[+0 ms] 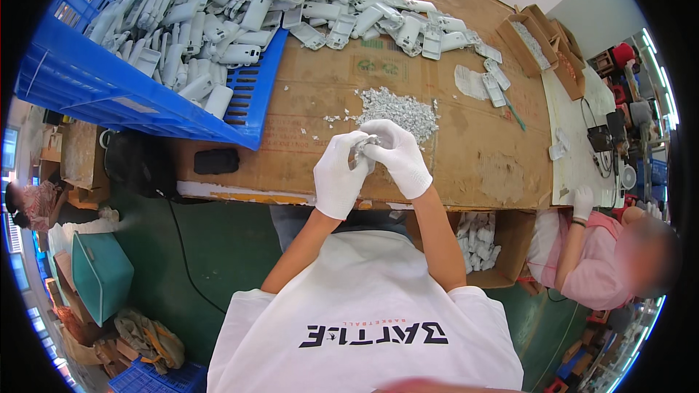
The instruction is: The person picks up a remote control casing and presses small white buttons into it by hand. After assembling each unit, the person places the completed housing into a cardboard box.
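Observation:
Both of my hands wear white knit gloves and meet over the near edge of the cardboard-covered table. Between the fingertips is a small silvery piece [365,145], largely covered by the gloves, so its exact kind does not show. My left hand [338,178] pinches it from the left, and my right hand [399,160] closes on it from the right. Just beyond the fingers lies a loose heap of small silvery pieces [400,113], with a few strays to its left. Farther off spreads a big pile of white plastic housings [342,11].
A blue crate [138,91] full of housings lies tipped at left; a black case [216,161] is near it. At right are a green-handled tool [516,115] and cardboard trays [526,44]. Below stands a box of white parts [502,269]. A co-worker [590,255] sits at right.

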Motion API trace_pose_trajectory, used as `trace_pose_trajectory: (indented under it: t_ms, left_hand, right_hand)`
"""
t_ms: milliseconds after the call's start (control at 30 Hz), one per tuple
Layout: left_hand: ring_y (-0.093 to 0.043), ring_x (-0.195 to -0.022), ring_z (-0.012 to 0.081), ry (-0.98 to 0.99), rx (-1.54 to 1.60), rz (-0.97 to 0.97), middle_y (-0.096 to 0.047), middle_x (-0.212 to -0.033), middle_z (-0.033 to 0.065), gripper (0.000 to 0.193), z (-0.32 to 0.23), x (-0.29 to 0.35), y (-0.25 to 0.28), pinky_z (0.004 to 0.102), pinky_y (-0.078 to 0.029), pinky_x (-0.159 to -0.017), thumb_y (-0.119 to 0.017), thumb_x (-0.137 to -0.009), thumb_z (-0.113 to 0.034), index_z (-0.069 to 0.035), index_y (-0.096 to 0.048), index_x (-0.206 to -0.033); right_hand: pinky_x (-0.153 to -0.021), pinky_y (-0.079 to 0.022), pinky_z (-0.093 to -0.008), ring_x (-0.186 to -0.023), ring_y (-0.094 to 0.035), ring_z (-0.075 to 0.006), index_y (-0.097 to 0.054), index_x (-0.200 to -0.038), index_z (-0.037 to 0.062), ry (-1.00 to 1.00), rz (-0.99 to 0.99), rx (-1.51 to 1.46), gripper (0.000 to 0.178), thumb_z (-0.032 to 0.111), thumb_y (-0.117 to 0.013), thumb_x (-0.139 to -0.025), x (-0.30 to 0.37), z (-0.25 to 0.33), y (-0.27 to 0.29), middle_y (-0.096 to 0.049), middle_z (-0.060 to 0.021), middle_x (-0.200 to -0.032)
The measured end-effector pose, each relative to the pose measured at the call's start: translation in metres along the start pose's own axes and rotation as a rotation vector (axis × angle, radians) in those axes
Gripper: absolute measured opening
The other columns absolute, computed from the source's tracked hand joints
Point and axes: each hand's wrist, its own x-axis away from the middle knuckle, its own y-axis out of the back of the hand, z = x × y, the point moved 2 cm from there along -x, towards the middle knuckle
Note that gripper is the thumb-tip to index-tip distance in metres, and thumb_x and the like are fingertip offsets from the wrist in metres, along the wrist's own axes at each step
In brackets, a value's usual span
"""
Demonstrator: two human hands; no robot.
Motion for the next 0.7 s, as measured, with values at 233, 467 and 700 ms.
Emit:
trace_pose_trajectory:
  t_ms: [233, 467, 700]
  left_hand:
    - [-0.068, -0.090, 0.0252, -0.044, -0.137, 0.071, -0.068, -0.101, 0.0100, 0.038, 0.000, 0.003, 0.000, 0.0322, -0.055, -0.077, -0.070, -0.075, 0.004, -0.007, -0.065, -0.111]
    - [-0.069, -0.092, 0.0252, 0.050, 0.063, 0.087, -0.067, -0.101, 0.0122, 0.038, -0.005, -0.007, 0.006, 0.0351, -0.056, -0.079, -0.065, -0.077, 0.001, -0.004, -0.063, -0.115]
    - [-0.070, -0.086, 0.0163, 0.200, 0.103, 0.070, -0.070, -0.091, 0.0096, 0.022, 0.000, -0.012, 0.006, 0.0295, -0.054, -0.078, -0.064, -0.080, 0.003, -0.001, -0.064, -0.102]
  right_hand:
    - [-0.079, -0.055, -0.0331, -0.088, -0.071, -0.0216, -0.066, -0.112, 0.0061, 0.067, 0.021, 0.482, 0.028, 0.007, -0.065, -0.084, 0.006, 0.007, -0.005, -0.071, -0.0123, -0.094]
    - [-0.075, -0.053, -0.0347, -0.082, -0.070, -0.0244, -0.068, -0.109, 0.0044, -0.094, 0.075, 0.249, 0.023, 0.015, -0.065, -0.088, 0.005, -0.010, 0.001, -0.070, -0.0165, -0.090]
    - [-0.073, -0.054, -0.0343, -0.081, -0.070, -0.0251, -0.069, -0.104, 0.0032, 0.139, -0.238, 0.478, 0.018, 0.013, -0.066, -0.089, 0.026, -0.002, -0.019, -0.071, -0.0145, -0.089]
